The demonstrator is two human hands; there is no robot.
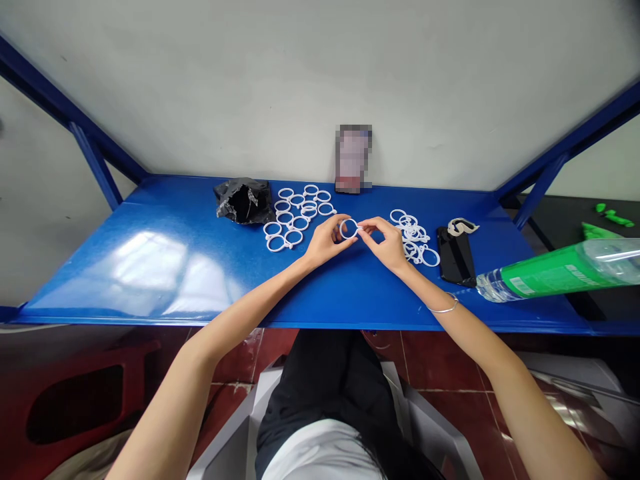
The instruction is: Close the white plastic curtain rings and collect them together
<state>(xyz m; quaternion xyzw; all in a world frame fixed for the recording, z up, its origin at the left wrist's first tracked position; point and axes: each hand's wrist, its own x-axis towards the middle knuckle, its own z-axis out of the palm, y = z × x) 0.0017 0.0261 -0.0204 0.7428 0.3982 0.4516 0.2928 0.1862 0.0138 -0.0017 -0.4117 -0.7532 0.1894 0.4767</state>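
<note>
Two hands pinch one white ring (349, 229) just above the blue table (175, 260).

Head view: the left hand (327, 241) and the right hand (387, 243) meet at the fingertips. Each is closed on an opposite edge of the white ring, which sits between them. Whether the ring is one piece or two pressed together is hard to tell at this size. Just beyond the left hand lies a spread of rings (296, 217), with a crumpled black bag (243, 200) further out. Just outside the right hand sits a tangled ring pile (414, 237), then a black phone (456, 257) and a lying green-labelled bottle (555, 270). A thin bracelet (445, 309) circles the right wrist.
</note>
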